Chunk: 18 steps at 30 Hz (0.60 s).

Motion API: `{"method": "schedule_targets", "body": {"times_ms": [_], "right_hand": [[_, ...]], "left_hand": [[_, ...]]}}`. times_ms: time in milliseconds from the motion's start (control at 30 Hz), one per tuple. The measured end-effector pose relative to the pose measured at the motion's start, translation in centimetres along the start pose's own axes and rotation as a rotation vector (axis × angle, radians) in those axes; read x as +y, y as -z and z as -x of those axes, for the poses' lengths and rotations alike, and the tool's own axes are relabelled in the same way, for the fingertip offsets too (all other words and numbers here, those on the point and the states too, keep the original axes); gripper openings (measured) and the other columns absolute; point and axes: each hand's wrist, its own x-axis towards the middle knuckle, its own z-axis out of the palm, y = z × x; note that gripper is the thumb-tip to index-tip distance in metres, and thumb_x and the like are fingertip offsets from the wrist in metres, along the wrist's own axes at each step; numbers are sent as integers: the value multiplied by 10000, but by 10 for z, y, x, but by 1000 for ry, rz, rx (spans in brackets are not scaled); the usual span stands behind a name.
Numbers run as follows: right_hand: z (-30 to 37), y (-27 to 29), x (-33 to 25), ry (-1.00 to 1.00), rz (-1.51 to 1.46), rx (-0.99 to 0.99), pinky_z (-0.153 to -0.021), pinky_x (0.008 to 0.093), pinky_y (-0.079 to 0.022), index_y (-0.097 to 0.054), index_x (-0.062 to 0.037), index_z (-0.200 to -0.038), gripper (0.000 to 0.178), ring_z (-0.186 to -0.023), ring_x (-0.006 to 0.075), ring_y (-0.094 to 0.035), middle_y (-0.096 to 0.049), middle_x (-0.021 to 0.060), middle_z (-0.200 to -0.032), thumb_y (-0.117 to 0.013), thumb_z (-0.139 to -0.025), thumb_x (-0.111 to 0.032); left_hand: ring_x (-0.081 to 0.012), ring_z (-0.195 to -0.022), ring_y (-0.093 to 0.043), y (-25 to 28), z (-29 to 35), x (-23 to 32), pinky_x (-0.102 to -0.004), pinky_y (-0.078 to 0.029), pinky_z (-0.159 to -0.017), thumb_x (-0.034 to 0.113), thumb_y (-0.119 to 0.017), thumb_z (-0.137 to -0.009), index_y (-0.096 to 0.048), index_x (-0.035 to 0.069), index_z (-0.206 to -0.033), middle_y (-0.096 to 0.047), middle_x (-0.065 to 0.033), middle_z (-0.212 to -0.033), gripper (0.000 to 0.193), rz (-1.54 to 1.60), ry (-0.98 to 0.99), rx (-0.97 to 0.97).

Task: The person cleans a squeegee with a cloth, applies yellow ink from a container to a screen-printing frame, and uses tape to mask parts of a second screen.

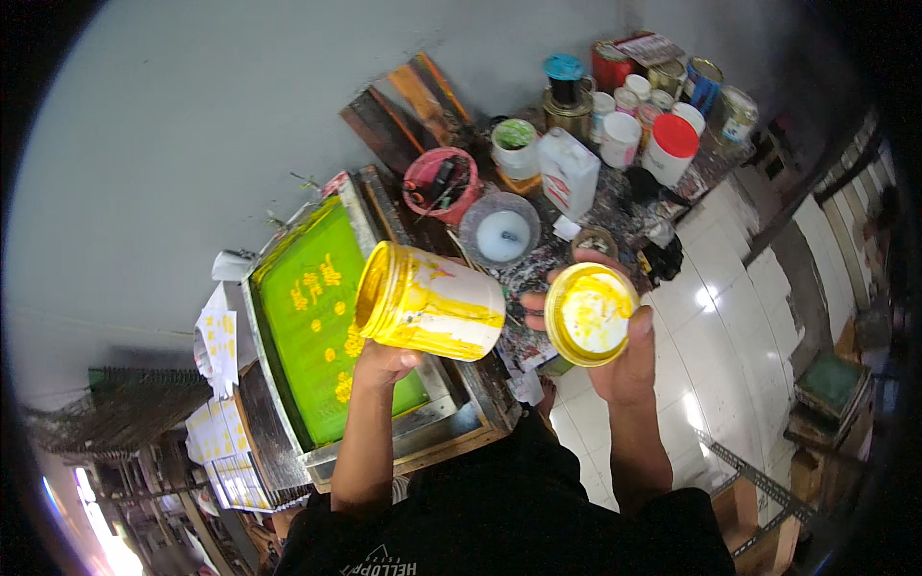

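Observation:
My left hand (386,363) grips a white plastic tub (447,302) smeared with yellow ink. The tub lies tilted on its side, its yellow-coated mouth facing left over a screen printing frame (442,392). Bright green mesh (298,360) fills that frame, with yellow floral shapes and lettering on it. In my right hand (624,370) is a round lid (593,315), yellow-rimmed, its white inside streaked with yellow. My fingers and thumb wrap round its edge, and it is apart from the tub.
Behind stands a cluttered bench with a pink bucket (429,204) of tools, a grey bowl (477,240), a white jug (569,175), a green-stained pot (517,154) and several paint cans (703,84). Printed sheets (226,451) hang at the left. White floor tiles (691,336) lie to the right.

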Motion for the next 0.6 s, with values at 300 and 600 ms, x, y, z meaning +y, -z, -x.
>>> {"method": "schedule_targets", "body": {"times_ms": [300, 600], "right_hand": [[5, -6, 6, -5, 114, 12, -986, 544, -528, -367, -22, -1439, 955, -1152, 434, -623, -574, 170, -1240, -607, -839, -725], [-10, -27, 0, 149, 668, -34, -991, 377, -483, -473, -22, -1411, 706, -1150, 284, -611, -565, 141, -1240, -760, -857, -353]], "left_hand": [[-304, -1293, -545, 6, 2, 16, -453, -399, -1125, 124, -916, -552, -439, 3, -1451, -573, -134, -1391, 1025, 38, -35, -39], [-228, -1254, -540, -41, -7, 24, -400, -401, -1100, 145, -904, -614, -421, 25, -1428, -557, -110, -1353, 955, -501, -61, -108]]}}
